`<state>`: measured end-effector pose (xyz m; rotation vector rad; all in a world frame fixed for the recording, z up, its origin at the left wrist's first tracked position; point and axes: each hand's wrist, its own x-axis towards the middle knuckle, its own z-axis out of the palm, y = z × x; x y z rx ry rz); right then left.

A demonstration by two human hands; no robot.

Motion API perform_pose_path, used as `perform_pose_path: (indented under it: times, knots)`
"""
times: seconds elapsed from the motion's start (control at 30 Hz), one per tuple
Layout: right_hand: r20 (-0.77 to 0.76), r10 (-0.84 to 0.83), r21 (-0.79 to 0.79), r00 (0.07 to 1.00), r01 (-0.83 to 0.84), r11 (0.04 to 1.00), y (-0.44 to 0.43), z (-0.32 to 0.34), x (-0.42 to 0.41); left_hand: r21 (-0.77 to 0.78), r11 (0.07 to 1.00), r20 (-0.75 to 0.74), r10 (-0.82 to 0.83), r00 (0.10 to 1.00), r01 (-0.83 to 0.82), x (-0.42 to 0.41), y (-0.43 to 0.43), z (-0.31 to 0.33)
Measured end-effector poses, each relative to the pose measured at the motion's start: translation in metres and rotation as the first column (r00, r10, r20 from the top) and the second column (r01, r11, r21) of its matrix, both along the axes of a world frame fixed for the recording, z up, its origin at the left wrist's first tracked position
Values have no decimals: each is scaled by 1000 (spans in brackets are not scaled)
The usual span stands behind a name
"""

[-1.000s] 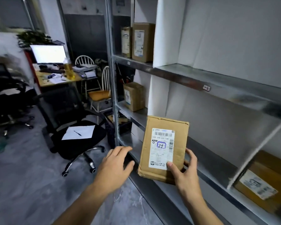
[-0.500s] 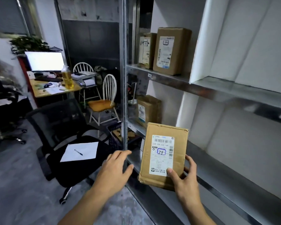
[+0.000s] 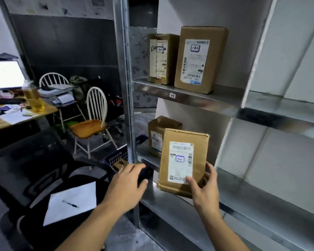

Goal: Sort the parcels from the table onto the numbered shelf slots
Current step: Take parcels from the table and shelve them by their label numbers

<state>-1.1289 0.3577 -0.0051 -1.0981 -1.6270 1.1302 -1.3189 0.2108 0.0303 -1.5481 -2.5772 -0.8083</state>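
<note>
Before the grey metal shelf rack [image 3: 216, 104], at its middle level, the flat brown cardboard parcel with a white shipping label [image 3: 184, 158] is held upright in the air by the right hand [image 3: 205, 192]. It is just in front of the shelf edge and not yet set down. The thumb presses the label's lower corner and the other fingers [image 3: 211, 171] curl round the right edge, clamped on the parcel. The label faces the person, probably so its blue-boxed mark can be checked against slot tags like the small white H tag [image 3: 172, 96] above. The left hand [image 3: 127, 183] hovers by the rack's upright post, fingers apart, gripping nothing, perhaps ready to steady the parcel. A squat brown box [image 3: 157, 129] stands on the shelf behind the parcel. Above the H tag stand a narrow brown box [image 3: 162, 58] and a wider brown box [image 3: 199, 58], labels turned outward.
</note>
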Motion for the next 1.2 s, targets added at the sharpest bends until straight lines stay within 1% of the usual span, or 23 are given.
perform_pose_path:
  times: [0.2,0.27,0.4,0.6,0.7,0.87,0.93,1.0,1.03,1.1,1.2]
  knots:
    - [46,-141,69,989,138,988,46,-21,-28,-6,997,-12,-82,997,82,-33,71,3]
    - [61,-181,78,982,176,981,60,-28,-38,-11,995,17,-100,995,100,-43,93,3]
    - [80,-279,19,957,278,960,85,-38,-54,-21,987,32,-158,987,158,-61,129,2]
    - [126,-263,-48,957,271,961,117,-44,-69,-25,984,68,-176,982,178,-82,162,-11]
    - [174,-245,-71,954,261,963,125,-53,-68,-47,980,86,-189,978,193,-89,170,-18]
    - [187,-216,-98,958,237,967,141,-65,-61,-108,971,45,-208,977,211,-104,180,-36]
    - [250,-185,-147,950,226,963,146,-72,-60,-142,965,25,-218,976,220,-108,183,-43]
    - [360,-172,-206,917,258,944,146,-81,-62,-180,955,36,-232,972,234,-109,184,-51]
    - [390,-179,-227,903,283,932,146,-86,-63,-191,950,46,-241,969,246,-109,184,-55]
    - [365,-199,-259,909,305,917,147,-92,-67,-191,945,67,-259,964,267,-108,185,-64]
    - [339,-225,-249,914,317,915,152,-94,-71,-185,942,93,-267,959,280,-111,186,-71]
